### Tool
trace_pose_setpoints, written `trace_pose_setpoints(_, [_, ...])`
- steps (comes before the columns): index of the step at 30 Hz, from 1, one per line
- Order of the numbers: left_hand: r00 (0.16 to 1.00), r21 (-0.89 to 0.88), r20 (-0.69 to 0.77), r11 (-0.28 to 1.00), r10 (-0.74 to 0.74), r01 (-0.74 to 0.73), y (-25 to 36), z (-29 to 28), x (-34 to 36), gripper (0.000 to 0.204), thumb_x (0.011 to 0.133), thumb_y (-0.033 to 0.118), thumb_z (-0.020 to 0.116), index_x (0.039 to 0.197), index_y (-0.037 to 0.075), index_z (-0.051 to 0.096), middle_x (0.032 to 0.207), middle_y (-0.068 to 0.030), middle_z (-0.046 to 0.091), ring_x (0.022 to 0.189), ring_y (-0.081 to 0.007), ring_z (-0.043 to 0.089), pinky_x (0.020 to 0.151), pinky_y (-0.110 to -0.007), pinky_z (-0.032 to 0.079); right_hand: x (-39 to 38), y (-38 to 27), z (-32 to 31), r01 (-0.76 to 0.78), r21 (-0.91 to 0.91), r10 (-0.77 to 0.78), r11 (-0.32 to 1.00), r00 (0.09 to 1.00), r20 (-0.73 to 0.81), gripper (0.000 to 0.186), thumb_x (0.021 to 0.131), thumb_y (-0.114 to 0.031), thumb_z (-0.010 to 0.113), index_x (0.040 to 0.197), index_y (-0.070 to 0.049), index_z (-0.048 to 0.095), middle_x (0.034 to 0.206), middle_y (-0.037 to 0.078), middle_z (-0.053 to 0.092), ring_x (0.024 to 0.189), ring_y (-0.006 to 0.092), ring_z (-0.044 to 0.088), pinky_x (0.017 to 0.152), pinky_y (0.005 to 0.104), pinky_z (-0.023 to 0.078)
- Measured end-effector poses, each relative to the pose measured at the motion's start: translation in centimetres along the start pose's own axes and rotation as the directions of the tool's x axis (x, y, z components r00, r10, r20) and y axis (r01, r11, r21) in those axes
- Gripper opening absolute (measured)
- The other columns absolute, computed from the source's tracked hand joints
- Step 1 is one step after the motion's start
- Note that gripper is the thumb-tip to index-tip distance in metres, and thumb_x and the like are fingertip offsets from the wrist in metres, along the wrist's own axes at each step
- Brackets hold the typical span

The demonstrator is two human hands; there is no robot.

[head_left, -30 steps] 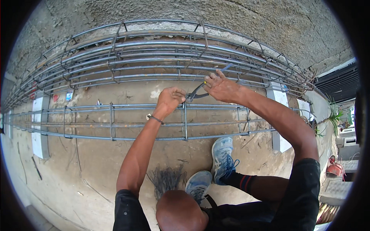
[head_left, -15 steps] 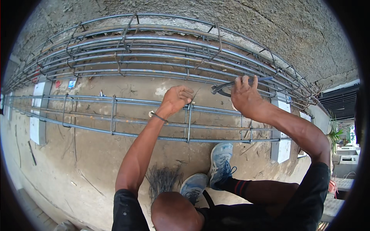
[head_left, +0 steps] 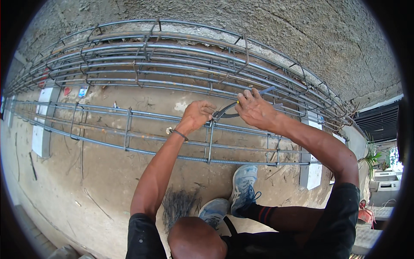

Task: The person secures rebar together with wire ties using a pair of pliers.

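Observation:
My right hand [head_left: 255, 108] is closed round the grey handles of a pair of pincers [head_left: 225, 111]. Their jaws meet the top corner of a stirrup [head_left: 211, 140] on the nearer rebar cage [head_left: 168, 115]. Right beside the jaws is my left hand [head_left: 197, 115], its fingers curled in at the same corner. What the left fingers pinch, if anything, is too small to make out. A dark band circles my left wrist.
Larger rebar cages [head_left: 181, 49] lie along the rough wall [head_left: 302, 30] beyond. Pale blocks stand under the near cage at left [head_left: 42, 140] and right [head_left: 311, 175]. A bundle of cut tie wires [head_left: 179, 207] lies on the floor by my shoes [head_left: 243, 185].
My right hand has brought the pincers left and down, from beyond the cage to the stirrup corner by my left hand. The left hand has stayed nearly in place.

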State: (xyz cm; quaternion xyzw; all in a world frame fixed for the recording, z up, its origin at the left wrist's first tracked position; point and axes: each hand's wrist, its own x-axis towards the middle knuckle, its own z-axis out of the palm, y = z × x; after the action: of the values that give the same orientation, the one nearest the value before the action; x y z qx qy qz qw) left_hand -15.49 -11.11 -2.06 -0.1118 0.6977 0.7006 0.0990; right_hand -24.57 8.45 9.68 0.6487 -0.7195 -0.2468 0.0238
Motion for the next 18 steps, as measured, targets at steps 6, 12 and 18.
trace_pose_setpoints(6, [0.95, -0.122, 0.297, 0.99, 0.099, -0.065, 1.9, -1.5, 0.9, 0.041, 0.071, -0.004, 0.065, 0.112, -0.002, 0.061, 0.102, -0.0099, 0.066, 0.096, -0.0164, 0.061, 0.084, -0.028, 0.048, 1.4, 1.1, -2.0, 0.093, -0.364, -0.165, 0.927, 0.971, -0.174, 0.021, 0.086, -0.023, 0.05, 0.085, -0.002, 0.054, 0.084, 0.01, 0.054, 0.089, 0.026, 0.053, 0.076, 0.042, 0.047])
trace_pose_setpoints(12, [0.885, -0.018, 0.353, 0.948, 0.303, -0.317, 6.2, 0.9, 2.6, 0.036, 0.065, 0.015, 0.08, 0.096, 0.004, 0.063, 0.09, -0.0042, 0.064, 0.083, -0.0135, 0.058, 0.072, -0.028, 0.047, 4.9, 3.8, -2.9, 0.318, -0.5, -0.482, 0.806, 0.842, -0.243, 0.022, 0.084, -0.027, 0.051, 0.081, -0.005, 0.048, 0.083, 0.009, 0.052, 0.087, 0.0254, 0.053, 0.08, 0.0405, 0.043])
trace_pose_setpoints(18, [0.996, -0.38, 0.015, 0.922, 0.083, -0.072, 5.8, 3.8, 2.5, 0.018, 0.073, 0.013, 0.074, 0.069, 0.006, 0.058, 0.058, 0.0025, 0.049, 0.049, -0.0074, 0.043, 0.043, -0.022, 0.031, 4.4, 5.1, -5.7, 0.054, -0.349, -0.182, 0.935, 0.921, -0.344, 0.041, 0.081, -0.03, 0.062, 0.113, -0.01, 0.044, 0.111, 0.017, 0.05, 0.108, 0.0338, 0.05, 0.097, 0.0476, 0.04])
